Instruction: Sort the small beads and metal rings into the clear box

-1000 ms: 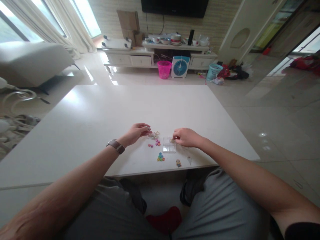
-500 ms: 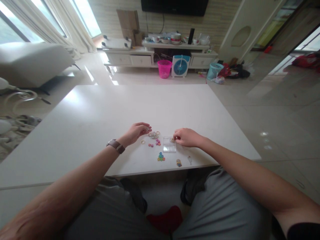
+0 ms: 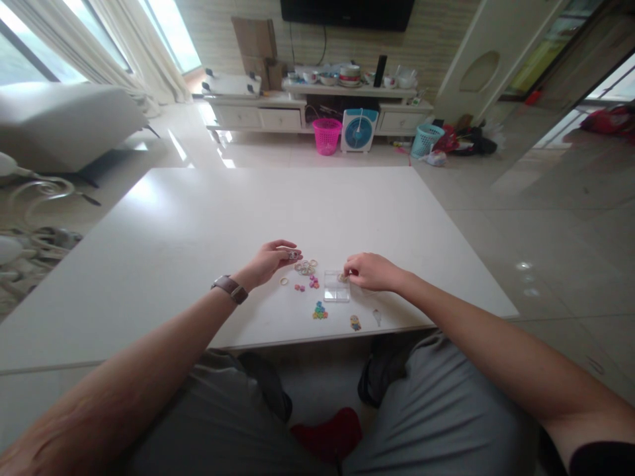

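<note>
Silver rings (image 3: 294, 255) are held in my left hand (image 3: 272, 261), its fingers curled around them and the fingertips pointing right. Just below and right of it lies a small pile of silver and gold rings (image 3: 305, 268) on the table. My right hand (image 3: 371, 271) is closed in a pinch over the far right compartment of a clear divided plastic box (image 3: 337, 296). Gold rings (image 3: 341, 278) show in that compartment at its fingertips; what the pinch itself holds is hidden. A single gold ring (image 3: 284, 281) lies apart on the left.
Pink and purple star-like pieces (image 3: 313, 282) lie left of the box, with a multicoloured cluster (image 3: 320, 311) nearer me. A yellow-and-blue cartoon figure piece (image 3: 355, 322) and a small pale piece (image 3: 378, 317) are near the edge of the white table (image 3: 278, 205).
My left hand's fingers have shifted slightly, so the silver rings in them show more clearly. The right hand stays over the same compartment.
</note>
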Available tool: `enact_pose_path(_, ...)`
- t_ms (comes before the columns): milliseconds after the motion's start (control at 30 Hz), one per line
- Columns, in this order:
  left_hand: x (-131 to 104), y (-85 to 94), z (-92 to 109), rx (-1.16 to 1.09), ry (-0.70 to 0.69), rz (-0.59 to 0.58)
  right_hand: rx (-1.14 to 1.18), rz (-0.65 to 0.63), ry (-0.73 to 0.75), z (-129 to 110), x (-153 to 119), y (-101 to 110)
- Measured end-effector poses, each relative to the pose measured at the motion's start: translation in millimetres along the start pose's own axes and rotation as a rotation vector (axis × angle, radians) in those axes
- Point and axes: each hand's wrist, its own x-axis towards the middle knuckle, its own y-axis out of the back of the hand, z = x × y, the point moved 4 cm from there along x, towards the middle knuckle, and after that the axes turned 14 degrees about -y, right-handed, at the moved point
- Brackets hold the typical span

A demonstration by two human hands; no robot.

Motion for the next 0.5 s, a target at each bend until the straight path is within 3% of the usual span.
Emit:
enact_pose_path(367, 2.9, 3.7, -7.5, -0.037, 0.057, 0.016, 0.009, -0.004, -0.006, 0.8, -0.3, -0.8)
enact_pose_path(500, 2.4, 4.3, -5.7, 0.018, 0.017, -0.015, 0.005, -0.002, -0.002, 0.6, -0.5, -0.1)
